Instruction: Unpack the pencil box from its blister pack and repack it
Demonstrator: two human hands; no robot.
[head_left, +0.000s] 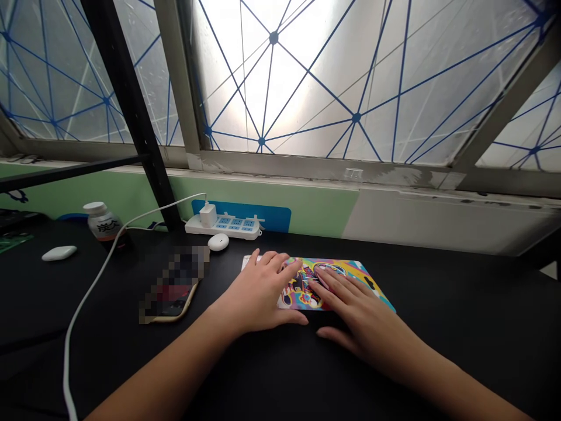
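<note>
Hands (258, 292) (363, 318) flat, glossy rectangular pad (350, 273) — matte table (460, 316)

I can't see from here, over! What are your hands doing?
Left hand flat, open, on colourful pad. Right hand open, resting on it too. Phone left of pad, apart.

black table (460, 304), colourful mat (353, 273), blurred phone (173, 289), white power strip (228, 225), white cable (90, 295), capped bottle (105, 225), small white case (218, 241)

**Glossy print on a matt desk**

A smooth, brightly printed pad (353, 269) with a slight sheen lies on a matt black tabletop (460, 310). Behind it, a white power strip (228, 225) and a pebble-shaped case (218, 241) show glossy plastic. The window panes (315, 76) are frosted glass in a dull, painted metal frame (177, 76).
</note>
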